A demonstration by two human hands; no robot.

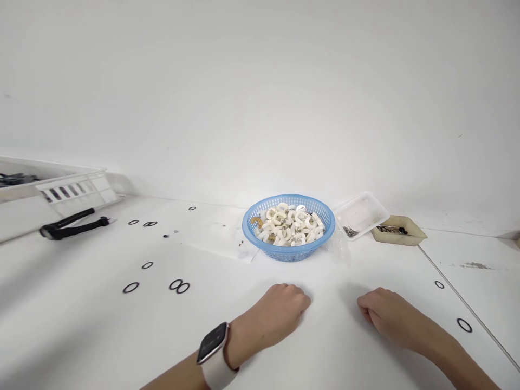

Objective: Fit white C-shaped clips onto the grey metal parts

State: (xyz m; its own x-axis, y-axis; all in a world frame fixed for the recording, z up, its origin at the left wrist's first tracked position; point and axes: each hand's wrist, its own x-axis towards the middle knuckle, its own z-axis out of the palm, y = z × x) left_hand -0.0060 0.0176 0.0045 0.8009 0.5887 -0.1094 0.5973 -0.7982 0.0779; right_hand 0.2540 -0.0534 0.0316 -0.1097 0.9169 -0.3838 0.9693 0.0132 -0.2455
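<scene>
My left hand (pixel 281 310) rests on the white table in a loose fist, with a smartwatch (pixel 213 342) on its wrist. Across a gap to the right, my right hand (pixel 384 314) is curled into a fist too. Nothing shows in either hand. Just beyond the left one stands a round blue plastic basket (pixel 289 254), heaped with white curved plastic pieces (pixel 286 225) that have small metal parts among them. A shallow white tray (pixel 363 214) with small metal pins lies behind the right hand, touching or close to the basket.
Right of the tray sits a beige container (pixel 396 236) with metal bits. Black rings (pixel 130 287) are scattered left and right on the table (pixel 309 357). At far left are a white crate (pixel 77 187) and a black strap-like object (pixel 73 225). A wall rises behind.
</scene>
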